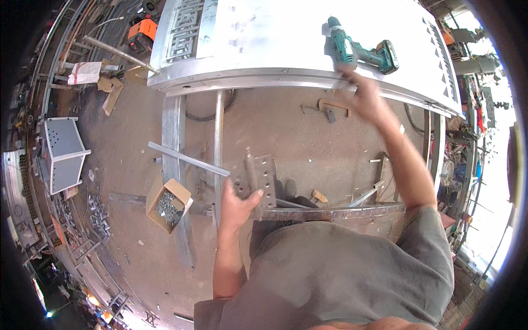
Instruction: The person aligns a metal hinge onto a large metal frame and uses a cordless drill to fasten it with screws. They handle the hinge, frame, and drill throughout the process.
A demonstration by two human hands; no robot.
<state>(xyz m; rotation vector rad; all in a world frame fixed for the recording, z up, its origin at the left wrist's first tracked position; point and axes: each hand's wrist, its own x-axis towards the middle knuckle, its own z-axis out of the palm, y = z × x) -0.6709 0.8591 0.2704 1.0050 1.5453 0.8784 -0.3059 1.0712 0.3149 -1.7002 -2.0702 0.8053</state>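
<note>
The left hand (pixel 237 208) is gripping 1 metal hinge (pixel 266 179), the thumb lying over its lower part and 2 drilled leaves flanking a central barrel. The right hand (pixel 364 94), blurred, is reaching over the near edge of a white metal panel (pixel 264 36), its fingers showing just beside the rear of a green-and-black drill (pixel 352 50); contact is not showing clearly. The drill is lying on the panel. Nearer the body, 1 pale metal bar (pixel 184 157) is ending close to the left hand, while 1 open cardboard box (pixel 154 199), farther left, is holding many small metal fasteners (pixel 169 208).
</note>
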